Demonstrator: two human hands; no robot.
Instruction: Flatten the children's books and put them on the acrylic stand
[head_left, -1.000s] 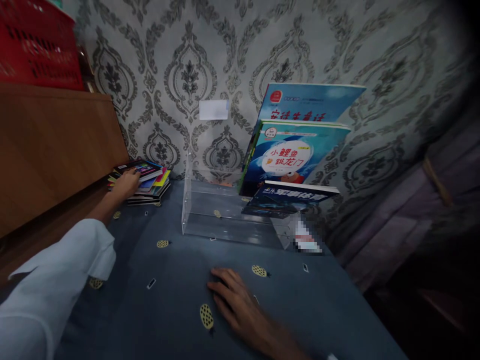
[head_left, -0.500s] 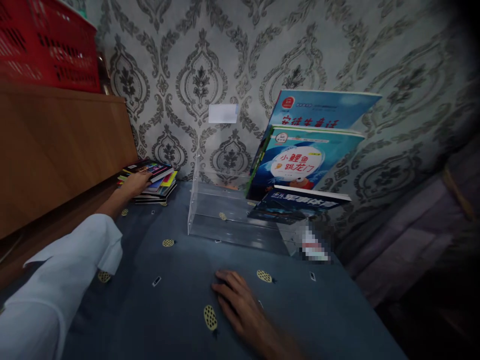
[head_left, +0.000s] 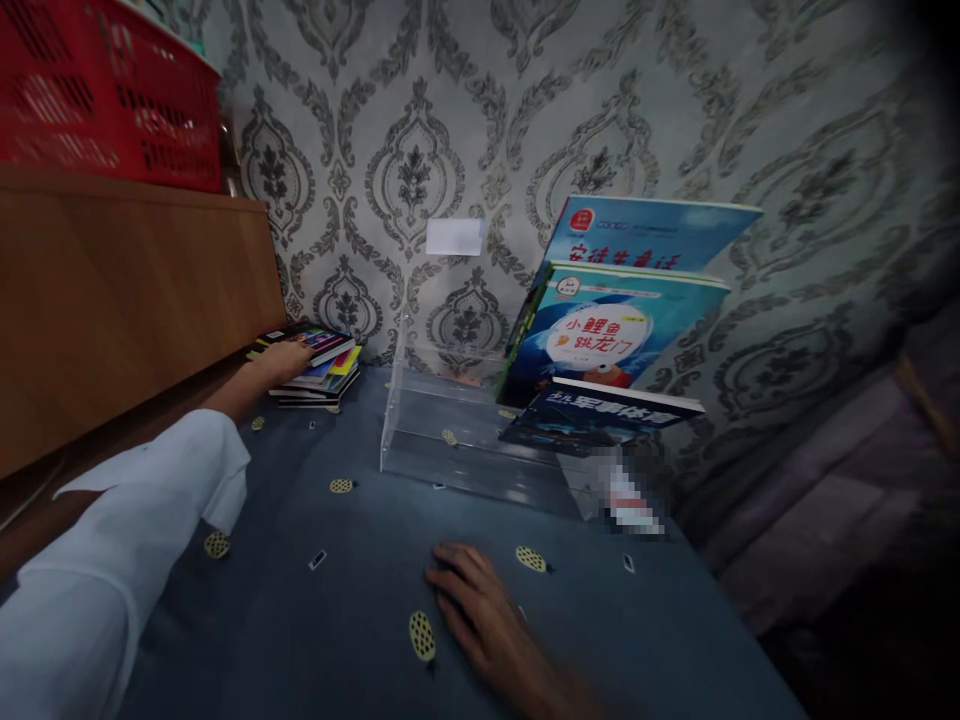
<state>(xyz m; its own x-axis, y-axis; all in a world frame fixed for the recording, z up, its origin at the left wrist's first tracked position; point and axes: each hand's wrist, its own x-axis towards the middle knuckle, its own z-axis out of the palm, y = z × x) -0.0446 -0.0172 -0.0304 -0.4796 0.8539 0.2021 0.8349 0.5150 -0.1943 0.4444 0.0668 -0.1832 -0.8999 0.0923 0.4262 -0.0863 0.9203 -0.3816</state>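
At the far left of the table, my left hand (head_left: 283, 362) reaches to a stack of books and has its fingers on the near edge of the dark-covered top book (head_left: 330, 345). Part of its grip is hidden. Below it lie more books (head_left: 322, 385), one with a yellow cover. My right hand (head_left: 484, 620) rests on the dark tablecloth at the front middle, fingers slightly spread, holding nothing. Beyond it stands a clear acrylic tiered rack (head_left: 442, 460). On its right side, several books lean in steps: a light blue one (head_left: 637, 235), a teal one (head_left: 592, 335) and a dark navy one (head_left: 600, 420).
A wooden cabinet (head_left: 127, 310) borders the table on the left, with a red plastic basket (head_left: 150, 110) on top. Patterned wallpaper (head_left: 412, 170) rises behind the rack. Grey fabric (head_left: 817, 500) hangs past the table's right edge.
The view has shifted slightly, so the scene sits a little lower and further right. My left hand stays at the book stack, and my right hand keeps its place on the tablecloth.
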